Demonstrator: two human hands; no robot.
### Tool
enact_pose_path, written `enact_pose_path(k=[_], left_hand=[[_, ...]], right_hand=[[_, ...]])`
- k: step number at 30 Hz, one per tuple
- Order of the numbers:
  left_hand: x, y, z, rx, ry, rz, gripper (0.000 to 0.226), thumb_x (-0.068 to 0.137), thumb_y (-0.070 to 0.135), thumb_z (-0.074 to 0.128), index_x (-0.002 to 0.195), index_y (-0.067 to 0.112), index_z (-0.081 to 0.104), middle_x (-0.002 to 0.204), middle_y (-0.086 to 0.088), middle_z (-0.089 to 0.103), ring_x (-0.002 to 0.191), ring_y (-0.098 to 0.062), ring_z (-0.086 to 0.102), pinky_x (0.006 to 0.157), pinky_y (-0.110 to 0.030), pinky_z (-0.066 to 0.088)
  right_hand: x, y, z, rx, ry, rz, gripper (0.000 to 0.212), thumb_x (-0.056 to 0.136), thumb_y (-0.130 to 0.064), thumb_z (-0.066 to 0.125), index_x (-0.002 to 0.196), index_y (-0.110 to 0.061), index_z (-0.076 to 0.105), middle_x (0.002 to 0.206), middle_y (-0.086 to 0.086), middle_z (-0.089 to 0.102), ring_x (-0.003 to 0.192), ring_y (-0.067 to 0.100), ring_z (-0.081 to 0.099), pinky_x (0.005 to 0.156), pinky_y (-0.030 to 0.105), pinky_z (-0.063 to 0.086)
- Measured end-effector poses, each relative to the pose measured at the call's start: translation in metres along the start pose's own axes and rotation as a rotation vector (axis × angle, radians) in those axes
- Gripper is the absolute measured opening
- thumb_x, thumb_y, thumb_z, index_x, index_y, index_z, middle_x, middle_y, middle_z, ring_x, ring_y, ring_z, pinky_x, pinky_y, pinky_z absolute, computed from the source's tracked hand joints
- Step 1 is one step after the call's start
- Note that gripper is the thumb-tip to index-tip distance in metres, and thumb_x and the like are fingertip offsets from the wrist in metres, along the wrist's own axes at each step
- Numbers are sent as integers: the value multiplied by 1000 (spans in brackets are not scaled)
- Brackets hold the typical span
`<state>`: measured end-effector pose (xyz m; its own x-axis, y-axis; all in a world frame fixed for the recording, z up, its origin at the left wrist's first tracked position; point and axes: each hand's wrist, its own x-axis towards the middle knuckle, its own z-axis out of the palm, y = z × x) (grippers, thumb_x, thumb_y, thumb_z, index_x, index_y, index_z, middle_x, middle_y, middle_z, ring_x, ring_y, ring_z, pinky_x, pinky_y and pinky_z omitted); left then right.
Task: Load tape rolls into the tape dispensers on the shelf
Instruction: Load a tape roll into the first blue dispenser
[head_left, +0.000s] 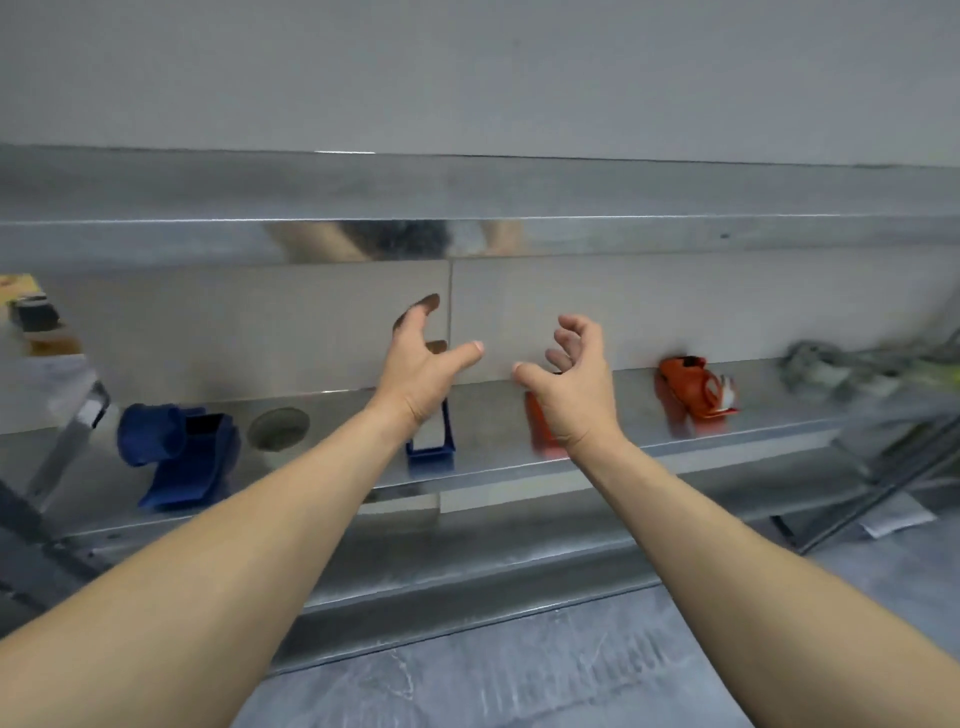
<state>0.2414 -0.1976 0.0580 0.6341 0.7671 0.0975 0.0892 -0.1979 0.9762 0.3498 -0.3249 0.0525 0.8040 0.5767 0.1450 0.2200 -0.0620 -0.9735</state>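
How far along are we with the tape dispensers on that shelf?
Done: nothing confirmable; blur hides whether the left blue dispenser or the far red dispenser carries a roll. In hand: nothing; the left hand and right hand reach open toward the shelf, in front of a second blue dispenser and a second red dispenser. Left: a round, roll-like thing lies loose on the shelf, so loading likely remains.

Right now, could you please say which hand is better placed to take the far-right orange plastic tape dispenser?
Probably right: the right hand, open and empty, is nearer that orange plastic tape dispenser than the left hand.
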Motion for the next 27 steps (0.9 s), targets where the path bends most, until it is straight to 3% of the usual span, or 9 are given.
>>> enact_pose_path(k=[4,8,11,14,17,20,22,23,27], left_hand=[[15,12,67,-37,-167,27,81,72,32,75,143,16,39,124,-10,63,117,-21,57,97,-29,43],[24,26,136,15,-270,109,67,54,56,64,111,21,64,132,-7,57,125,-14,49,110,-30,35],[24,32,186,-51,-388,113,78,59,50,69,129,17,57,140,-4,52,128,-15,47,112,-31,34],[20,35,230,-58,-449,152,75,58,46,69,126,17,60,143,-4,48,135,-14,43,109,-21,28],[17,44,269,-83,-514,115,88,56,39,73,137,16,50,137,-1,45,130,-19,46,106,-22,33],[18,50,311,-151,-599,73,102,48,41,76,141,14,44,132,-7,56,115,-19,57,87,-17,49],[20,55,341,-108,-599,119,82,53,39,78,129,14,58,142,-5,48,119,-17,53,69,-1,45],[22,58,359,-74,-585,147,73,58,37,79,125,15,61,147,-2,41,125,-17,49,69,0,45],[28,67,420,-70,-616,102,90,61,38,73,144,17,43,144,-3,49,129,-21,50,109,-36,42]], right_hand=[[11,9,-65,-95,164,17,68,70,-13,77,129,-31,47,135,1,56,116,14,60,102,42,51],[10,18,-125,-176,318,46,58,65,-21,75,116,-35,53,119,-9,62,116,9,59,105,38,49],[6,24,-167,-173,428,48,48,72,-21,78,113,-31,55,104,-20,59,106,4,59,101,32,48],[1,30,-206,-275,537,71,36,74,-20,78,103,-29,59,103,-13,63,110,12,59,96,33,48],[-1,38,-241,-281,567,94,60,70,-31,77,125,-30,54,122,-16,54,120,10,52,100,32,43],[6,48,-280,-262,607,106,65,73,-25,77,132,-31,51,125,-19,51,119,10,52,102,35,45],[12,57,-308,-290,632,133,48,76,-19,75,119,-30,59,122,-11,58,120,12,53,103,41,47],[17,62,-325,-297,636,141,45,76,-19,75,117,-30,61,124,-8,60,122,12,52,104,41,46],[39,79,-382,-264,607,122,57,77,-25,77,128,-32,55,127,-19,53,125,10,50,101,33,44]])
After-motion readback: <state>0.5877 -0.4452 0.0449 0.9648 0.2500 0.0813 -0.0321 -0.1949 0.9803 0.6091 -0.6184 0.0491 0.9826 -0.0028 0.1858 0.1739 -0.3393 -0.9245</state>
